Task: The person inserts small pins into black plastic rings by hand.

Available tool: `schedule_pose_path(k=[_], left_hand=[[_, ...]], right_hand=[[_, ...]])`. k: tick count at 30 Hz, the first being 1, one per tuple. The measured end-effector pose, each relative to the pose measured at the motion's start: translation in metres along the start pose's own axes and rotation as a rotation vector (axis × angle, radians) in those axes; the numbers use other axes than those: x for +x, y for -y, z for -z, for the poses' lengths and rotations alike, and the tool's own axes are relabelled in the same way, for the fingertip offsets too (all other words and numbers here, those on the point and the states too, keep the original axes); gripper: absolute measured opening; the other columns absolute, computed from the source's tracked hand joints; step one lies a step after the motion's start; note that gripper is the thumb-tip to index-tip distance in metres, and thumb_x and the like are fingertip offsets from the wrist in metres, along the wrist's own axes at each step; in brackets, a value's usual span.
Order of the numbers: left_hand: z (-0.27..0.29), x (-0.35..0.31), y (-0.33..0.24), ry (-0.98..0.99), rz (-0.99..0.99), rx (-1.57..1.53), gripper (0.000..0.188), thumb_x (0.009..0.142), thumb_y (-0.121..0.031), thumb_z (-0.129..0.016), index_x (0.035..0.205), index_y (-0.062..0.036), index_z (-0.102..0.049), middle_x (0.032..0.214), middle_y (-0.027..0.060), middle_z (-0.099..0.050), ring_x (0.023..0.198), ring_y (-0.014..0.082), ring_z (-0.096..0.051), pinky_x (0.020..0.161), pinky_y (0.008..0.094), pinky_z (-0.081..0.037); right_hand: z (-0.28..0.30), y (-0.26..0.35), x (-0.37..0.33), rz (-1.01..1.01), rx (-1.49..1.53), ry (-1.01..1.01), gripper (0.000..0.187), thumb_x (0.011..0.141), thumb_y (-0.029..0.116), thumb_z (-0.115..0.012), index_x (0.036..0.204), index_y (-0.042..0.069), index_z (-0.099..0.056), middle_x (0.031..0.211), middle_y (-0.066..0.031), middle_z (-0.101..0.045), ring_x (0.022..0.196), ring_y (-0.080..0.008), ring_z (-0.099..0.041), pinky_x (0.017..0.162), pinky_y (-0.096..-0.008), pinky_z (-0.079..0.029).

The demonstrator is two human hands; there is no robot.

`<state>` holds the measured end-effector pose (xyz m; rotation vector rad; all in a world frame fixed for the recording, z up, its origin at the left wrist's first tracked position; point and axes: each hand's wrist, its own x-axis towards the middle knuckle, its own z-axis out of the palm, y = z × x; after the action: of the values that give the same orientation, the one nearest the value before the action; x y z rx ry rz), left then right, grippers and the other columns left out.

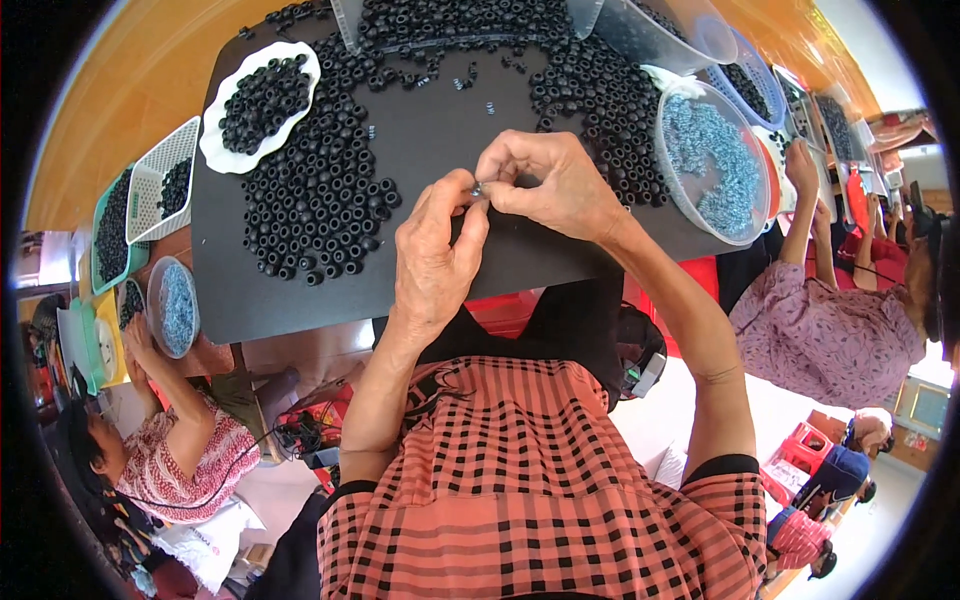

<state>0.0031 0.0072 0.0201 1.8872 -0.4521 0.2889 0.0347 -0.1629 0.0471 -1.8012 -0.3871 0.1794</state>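
My left hand (437, 250) and my right hand (560, 188) meet above the near middle of the dark table (440, 135). Both are closed in a pinch, fingertips nearly touching. A tiny shiny metal spring (477, 190) shows between them; the fingers hide most of it and anything else held. Left of my hands spread many small black plastic pieces (310, 205) with round holes, and more black pieces (590, 100) lie to the right. A few loose springs (490, 108) are scattered beyond my hands.
On the right stands a round clear tub (745, 225) of springs. A white scalloped dish (213, 140) of black pieces sits at the far left, and a clear bin (350, 22) at the back. Co-workers sit on the left (190, 450) and right (830, 335), beside containers of similar parts.
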Motion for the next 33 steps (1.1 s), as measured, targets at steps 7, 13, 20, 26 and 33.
schedule_pose_path(k=[7, 13, 20, 26, 33], left_hand=[[0.002, 0.001, 0.003, -0.007, 0.07, -0.041, 0.02, 0.084, 0.002, -0.061, 0.103, 0.0011, -0.058, 0.085, 0.0132, -0.063, 0.073, 0.0217, -0.062, 0.064, 0.0315, -0.05], [0.003, 0.004, 0.005, 0.009, 0.027, 0.072, 0.02, 0.084, 0.002, -0.06, 0.104, 0.002, -0.059, 0.09, 0.0115, -0.066, 0.076, 0.0179, -0.065, 0.069, 0.0286, -0.051], [0.005, 0.003, 0.008, 0.0, -0.051, 0.138, 0.019, 0.084, 0.003, -0.06, 0.103, 0.0017, -0.059, 0.091, 0.013, -0.065, 0.074, 0.0216, -0.065, 0.067, 0.0307, -0.05], [0.009, 0.008, 0.001, 0.117, 0.079, -0.002, 0.013, 0.087, 0.001, -0.057, 0.1, 0.0017, -0.058, 0.084, 0.0143, -0.064, 0.073, 0.0248, -0.064, 0.064, 0.0329, -0.049], [0.007, 0.007, 0.009, 0.171, 0.123, -0.149, 0.014, 0.096, -0.009, -0.049, 0.095, 0.0002, -0.059, 0.071, 0.0088, -0.065, 0.061, 0.0159, -0.06, 0.058, 0.0293, -0.047]], right_hand=[[-0.007, -0.012, -0.005, -0.056, 0.219, 0.015, 0.005, 0.085, -0.002, -0.062, 0.089, 0.0, -0.063, 0.082, 0.0021, -0.06, 0.074, -0.0035, -0.054, 0.066, -0.0193, -0.045], [-0.012, -0.019, -0.008, -0.016, 0.243, -0.072, 0.007, 0.087, -0.001, -0.063, 0.094, 0.0, -0.063, 0.086, 0.0006, -0.061, 0.076, -0.0041, -0.054, 0.066, -0.0193, -0.045], [-0.015, -0.024, -0.007, -0.018, 0.216, -0.072, 0.008, 0.086, -0.001, -0.063, 0.094, -0.001, -0.063, 0.084, 0.0016, -0.061, 0.074, -0.004, -0.055, 0.065, -0.0192, -0.046], [-0.013, -0.031, -0.009, 0.03, 0.212, -0.068, 0.006, 0.085, -0.004, -0.061, 0.09, 0.0, -0.061, 0.082, 0.0009, -0.06, 0.073, -0.0043, -0.055, 0.064, -0.0194, -0.046], [-0.017, -0.029, -0.011, 0.112, 0.164, -0.088, 0.011, 0.082, -0.009, -0.059, 0.086, 0.0, -0.056, 0.081, 0.001, -0.056, 0.07, -0.0038, -0.051, 0.062, -0.0195, -0.043]])
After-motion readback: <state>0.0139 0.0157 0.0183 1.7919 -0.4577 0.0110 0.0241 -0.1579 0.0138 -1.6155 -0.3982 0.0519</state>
